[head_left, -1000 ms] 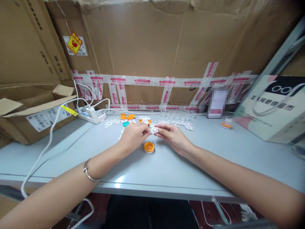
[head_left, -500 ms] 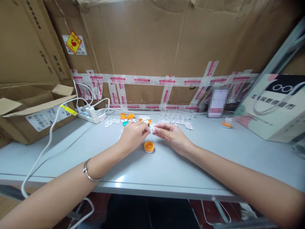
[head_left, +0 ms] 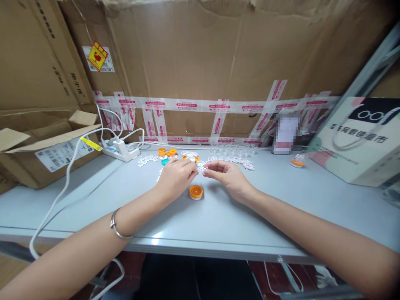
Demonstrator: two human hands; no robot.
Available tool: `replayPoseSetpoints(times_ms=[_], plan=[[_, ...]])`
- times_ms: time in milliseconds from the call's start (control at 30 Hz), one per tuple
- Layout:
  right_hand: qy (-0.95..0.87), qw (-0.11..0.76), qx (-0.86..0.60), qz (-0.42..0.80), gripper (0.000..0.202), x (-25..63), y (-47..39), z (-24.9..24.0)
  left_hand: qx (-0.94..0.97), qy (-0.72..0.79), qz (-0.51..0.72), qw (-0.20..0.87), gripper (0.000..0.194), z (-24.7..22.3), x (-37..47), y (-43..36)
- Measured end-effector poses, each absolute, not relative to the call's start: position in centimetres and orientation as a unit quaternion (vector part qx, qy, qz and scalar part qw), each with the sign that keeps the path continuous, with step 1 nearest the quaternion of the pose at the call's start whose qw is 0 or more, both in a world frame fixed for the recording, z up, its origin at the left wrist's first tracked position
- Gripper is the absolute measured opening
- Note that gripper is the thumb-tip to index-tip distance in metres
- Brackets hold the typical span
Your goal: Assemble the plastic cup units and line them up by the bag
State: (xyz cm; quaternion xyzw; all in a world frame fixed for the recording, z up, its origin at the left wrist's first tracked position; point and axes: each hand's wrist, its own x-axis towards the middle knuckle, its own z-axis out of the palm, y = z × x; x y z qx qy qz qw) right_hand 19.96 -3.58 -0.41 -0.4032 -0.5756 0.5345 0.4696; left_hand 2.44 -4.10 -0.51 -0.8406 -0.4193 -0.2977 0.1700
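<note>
Working at a grey table (head_left: 256, 227), a person brings both hands together over a small white part (head_left: 201, 171) at the centre of the frame. Left of centre, loose small white discs (head_left: 147, 160), orange pieces (head_left: 171, 152) and a teal piece (head_left: 165, 162) lie unassembled. The left hand (head_left: 177, 175) is curled nearly closed at the part's left edge; its fingertips are hidden, so its grip cannot be told. Just below, an orange-and-white wheel (head_left: 196, 192) sits flat, seemingly joined in layers, while the white part appears unfitted. The right hand (head_left: 231, 179) pinches that part between thumb and fingers. Right of centre, clear plastic cups (head_left: 233, 149) and a white pile (head_left: 239, 163) suggest much remains; another orange-topped piece (head_left: 296, 163) rests farther right, perhaps completed.

At the left edge stands an open cardboard box (head_left: 28, 166), then a power strip (head_left: 122, 154), whose white cable (head_left: 67, 179) falls over the table's edge near the left forearm. A phone (head_left: 286, 135) leans at right, beside a printed bag (head_left: 353, 154). Nothing appears to block the hands, though the left one screens some loose pieces behind it.
</note>
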Motion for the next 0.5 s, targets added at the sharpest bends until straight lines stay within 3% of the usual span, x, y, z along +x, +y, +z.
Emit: replayPoseSetpoints(times_ms=[500], plan=[[-0.590,0.461,-0.392,0.535,0.026,20.02,-3.50,-0.58,-0.831,-0.452,-0.307,0.101,0.013,-0.17,2.52,-4.34]])
